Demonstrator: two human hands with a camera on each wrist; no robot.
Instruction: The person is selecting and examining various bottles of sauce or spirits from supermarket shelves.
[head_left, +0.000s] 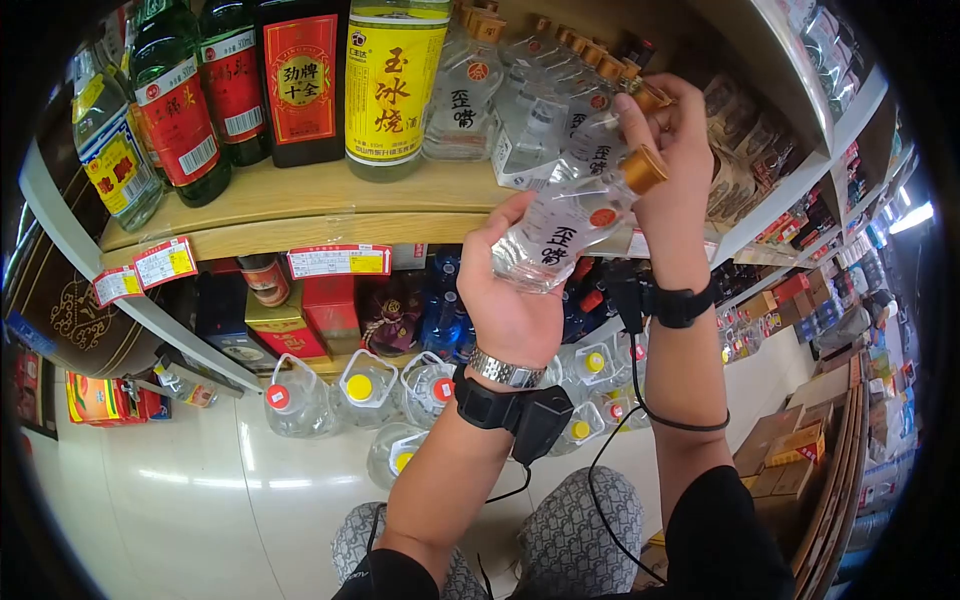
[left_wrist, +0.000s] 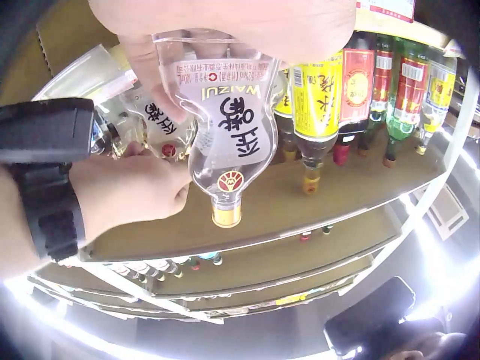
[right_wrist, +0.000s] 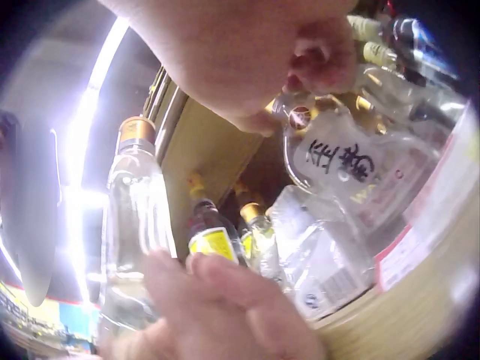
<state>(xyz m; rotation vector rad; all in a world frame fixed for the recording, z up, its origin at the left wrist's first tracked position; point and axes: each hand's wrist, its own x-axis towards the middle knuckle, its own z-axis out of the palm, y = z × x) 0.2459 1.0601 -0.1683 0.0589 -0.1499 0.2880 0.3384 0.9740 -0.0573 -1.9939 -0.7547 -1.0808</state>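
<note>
the left hand (head_left: 510, 310) is nearest me, curled around the lower body of a clear glass waizui bottle (head_left: 560, 240). i have that bottle tilted, its gold cap (head_left: 645, 170) pointing up towards the right hand (head_left: 680, 150); i'd say the low hold carries the weight and leaves the label and neck uncovered.

just beyond that cap, my right-side grip pinches a second waizui bottle (head_left: 598, 155) by its top, at the front of the wooden shelf (head_left: 290, 200). i can't tell whether its base touches the wood. holding it high probably suits the crowding there, with little finger room lower down.

left of that grip sits a low white carton (head_left: 506, 165), and left again a yellow-labelled yubingshao bottle (head_left: 395, 95) and a dark red-labelled bottle (head_left: 302, 80), labels outward, presumably for shoppers to read. below the left hand, handled jugs (head_left: 303, 408) stand on the floor, likely too bulky for shelving. farther back, behind the right hand's pinch, more waizui bottles (head_left: 470, 85) stand packed in rows.
</note>
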